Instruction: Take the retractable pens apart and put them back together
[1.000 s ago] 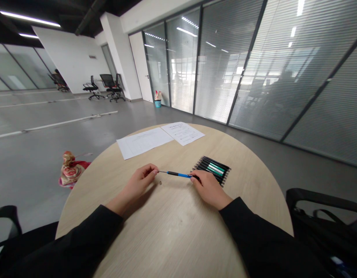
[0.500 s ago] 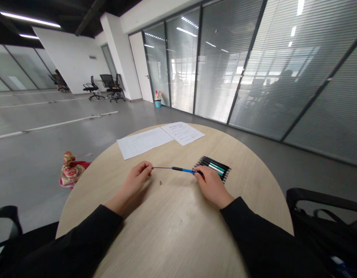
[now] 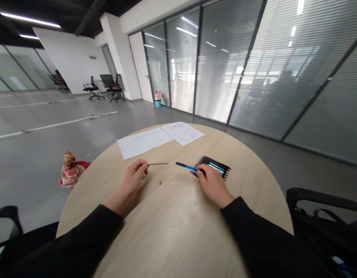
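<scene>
Left hand (image 3: 133, 177) holds thin refill (image 3: 159, 163); right hand (image 3: 214, 184) holds blue pen barrel (image 3: 185, 166).

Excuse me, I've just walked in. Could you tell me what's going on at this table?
A person at a round light-wood table is working with both bare hands. The right hand grips a slim blue-and-black pen, while the left hand pinches a thin dark rod, apparently a refill, extending toward the pen's tip. Beside the right hand lies a tight row of black pens with green bands; two white printed sheets lie further across the table.
</scene>
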